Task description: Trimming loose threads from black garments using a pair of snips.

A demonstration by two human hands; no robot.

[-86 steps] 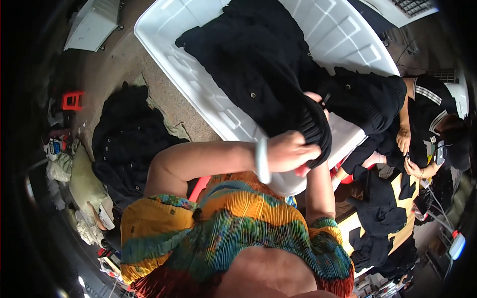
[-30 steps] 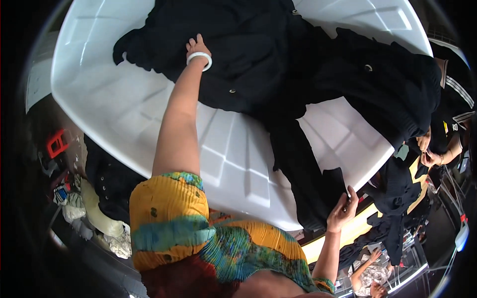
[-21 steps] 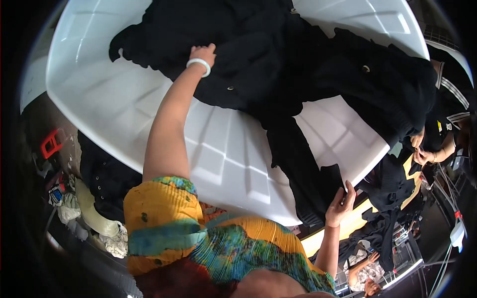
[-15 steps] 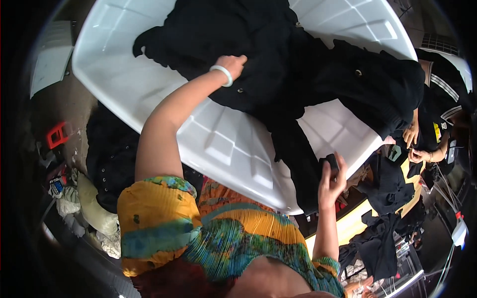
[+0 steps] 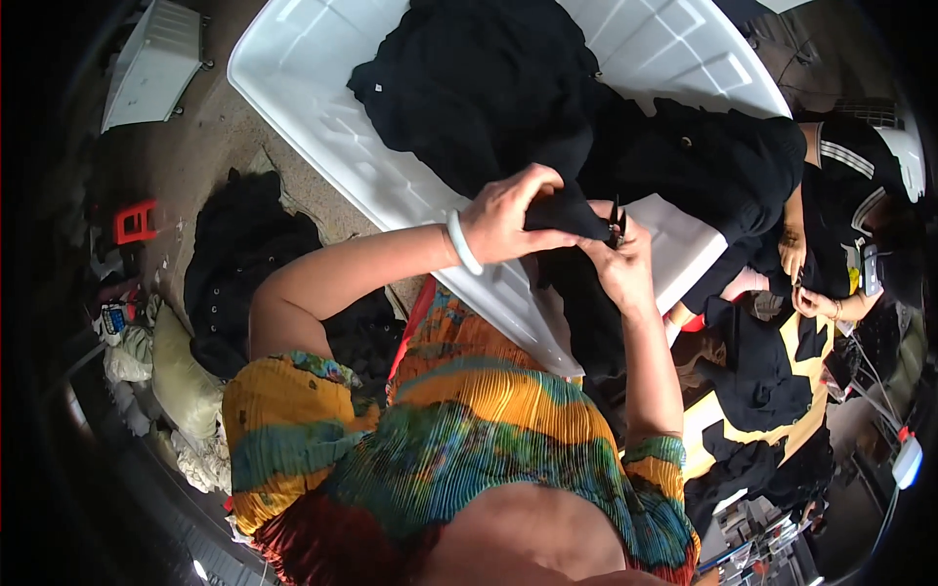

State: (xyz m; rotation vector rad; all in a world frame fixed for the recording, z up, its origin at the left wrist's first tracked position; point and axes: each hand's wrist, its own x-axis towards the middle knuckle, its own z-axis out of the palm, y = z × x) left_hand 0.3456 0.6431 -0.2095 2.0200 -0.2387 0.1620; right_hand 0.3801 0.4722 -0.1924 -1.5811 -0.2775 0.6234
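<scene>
My left hand (image 5: 503,217), with a white bangle at the wrist, is closed on an edge of black garment (image 5: 479,93), raised above the near side of the white tub (image 5: 327,146). Close against it, my right hand (image 5: 625,269) grips what look like small dark thread snips (image 5: 616,227), their points sticking up by the fabric. Its fingertips meet the lifted cloth edge. Most of the garment lies bunched in the tub and hangs over the right rim. The exact contact between blades and cloth is hidden by my fingers.
A pile of black clothing (image 5: 249,259) lies on the floor at left, near a red stool (image 5: 135,223) and a pale stuffed sack (image 5: 186,376). At right, a co-worker's hands (image 5: 799,278) handle black cloth above a yellow-topped table (image 5: 699,425). A white wheeled bin (image 5: 156,68) stands far left.
My left hand has come off the garment's middle, moved right and nearer, and lifted an edge. My right hand has risen to meet it. The tub appears shifted in view.
</scene>
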